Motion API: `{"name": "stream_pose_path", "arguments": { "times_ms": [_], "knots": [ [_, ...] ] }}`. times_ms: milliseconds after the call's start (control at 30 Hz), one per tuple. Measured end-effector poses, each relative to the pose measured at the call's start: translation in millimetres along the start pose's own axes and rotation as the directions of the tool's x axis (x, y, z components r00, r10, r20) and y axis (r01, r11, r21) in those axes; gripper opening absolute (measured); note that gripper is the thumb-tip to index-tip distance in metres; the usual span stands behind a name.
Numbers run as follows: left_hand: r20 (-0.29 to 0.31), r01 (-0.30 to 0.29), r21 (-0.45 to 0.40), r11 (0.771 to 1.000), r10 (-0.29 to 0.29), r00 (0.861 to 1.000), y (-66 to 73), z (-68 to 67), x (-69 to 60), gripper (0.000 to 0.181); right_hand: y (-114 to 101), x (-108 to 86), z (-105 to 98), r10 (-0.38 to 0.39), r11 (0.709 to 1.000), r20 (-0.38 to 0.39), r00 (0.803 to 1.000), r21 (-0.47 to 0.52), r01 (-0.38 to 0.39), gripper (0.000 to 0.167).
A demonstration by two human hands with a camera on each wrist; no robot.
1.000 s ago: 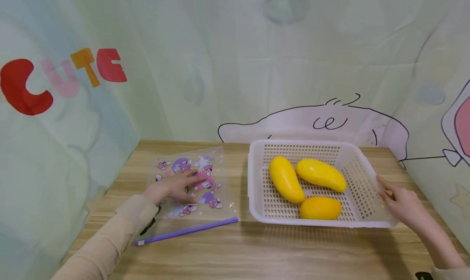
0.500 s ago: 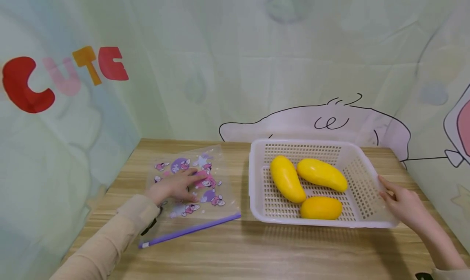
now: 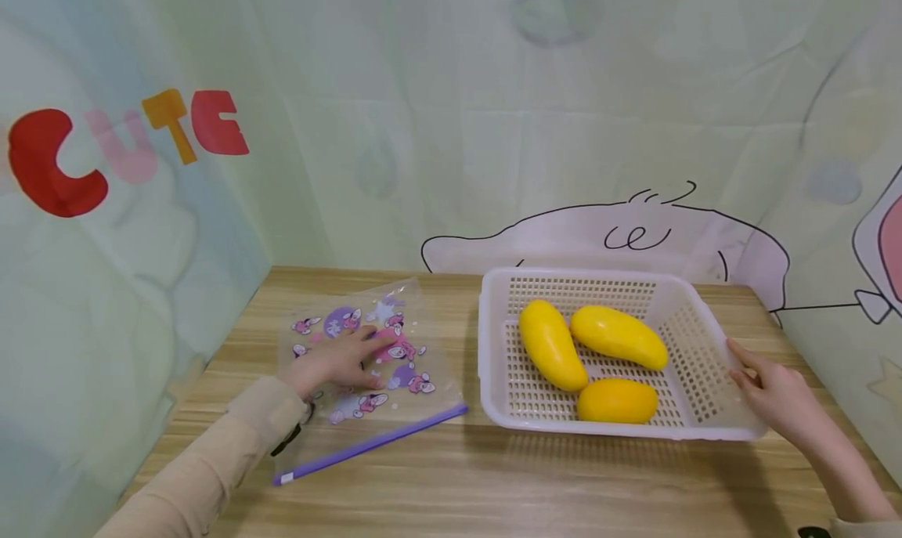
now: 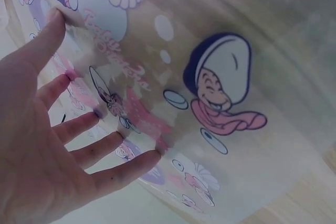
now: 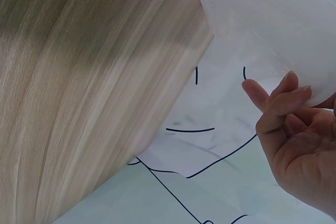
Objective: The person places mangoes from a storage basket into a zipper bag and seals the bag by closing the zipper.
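A clear plastic zipper bag (image 3: 416, 381) printed with pink and purple cartoon shells lies flat on the left of the wooden table. Its purple slider strip (image 3: 373, 442) runs slantwise along the near edge. Spread out on the bag is my left hand (image 3: 338, 359); in the left wrist view its fingertips (image 4: 153, 156) touch the film. My right hand (image 3: 778, 389) grips the right rim of a white plastic basket (image 3: 491, 350), fingers curled at the edge in the right wrist view. Inside the basket lie a yellow mango (image 3: 552, 346), a second mango (image 3: 618, 337) and a more orange mango (image 3: 617, 401).
The wooden table (image 3: 493, 483) has a printed cloth backdrop (image 3: 451, 131) along its back and sides. The basket stands near the back edge, to the right of the bag, with a narrow strip of table between them.
Under my left hand the bag has turned slightly: the strip's left end has come nearer and its right end has moved away. My right hand and the basket have stayed put.
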State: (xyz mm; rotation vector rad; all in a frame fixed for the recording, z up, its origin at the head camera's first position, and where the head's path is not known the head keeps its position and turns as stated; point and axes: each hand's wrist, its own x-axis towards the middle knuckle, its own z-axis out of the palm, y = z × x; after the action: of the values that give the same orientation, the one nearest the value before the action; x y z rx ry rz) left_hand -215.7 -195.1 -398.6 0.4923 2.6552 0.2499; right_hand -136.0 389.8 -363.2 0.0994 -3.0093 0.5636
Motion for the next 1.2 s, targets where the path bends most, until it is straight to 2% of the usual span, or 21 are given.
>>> {"name": "stream_pose_path", "arguments": {
  "times_ms": [200,333,433,567,833,1067,1200],
  "knots": [
    [-0.006,-0.044,0.003,0.999,0.044,0.999,-2.0,-4.1,-0.7,0.077,0.5,0.0,0.2,-0.002,1.0,-0.002,1.0,-0.002,0.002,0.046],
    [-0.009,-0.073,0.051,0.996,0.074,0.997,-8.4,-9.3,-1.1,0.074,0.0,0.1,2.4,-0.013,1.0,-0.021,1.0,-0.002,0.013,0.045],
    [-0.003,-0.126,0.074,0.989,0.127,0.992,-14.7,-13.0,-0.5,0.075,-0.4,0.4,3.0,-0.015,1.0,-0.023,1.0,-0.003,0.015,0.045],
    [0.035,-0.191,0.038,0.981,0.19,0.981,-18.8,-17.8,-1.5,0.081,-0.1,0.5,2.3,-0.002,1.0,-0.01,1.0,-0.006,0.002,0.046],
    [0.099,-0.166,-0.03,0.986,0.168,0.981,-24.8,-14.6,-0.5,0.081,-0.6,0.7,1.7,0.011,1.0,-0.007,1.0,-0.005,-0.011,0.046],
    [0.089,-0.187,-0.065,0.98,0.192,0.977,-28.9,-11.8,-1.3,0.08,-0.2,1.5,0.5,0.021,1.0,0.014,1.0,-0.003,-0.021,0.047],
    [0.085,-0.179,-0.075,0.981,0.185,0.979,-28.0,-11.1,-1.4,0.08,-0.1,1.1,0.6,0.022,1.0,0.016,1.0,-0.005,-0.022,0.047]
  ]
}}
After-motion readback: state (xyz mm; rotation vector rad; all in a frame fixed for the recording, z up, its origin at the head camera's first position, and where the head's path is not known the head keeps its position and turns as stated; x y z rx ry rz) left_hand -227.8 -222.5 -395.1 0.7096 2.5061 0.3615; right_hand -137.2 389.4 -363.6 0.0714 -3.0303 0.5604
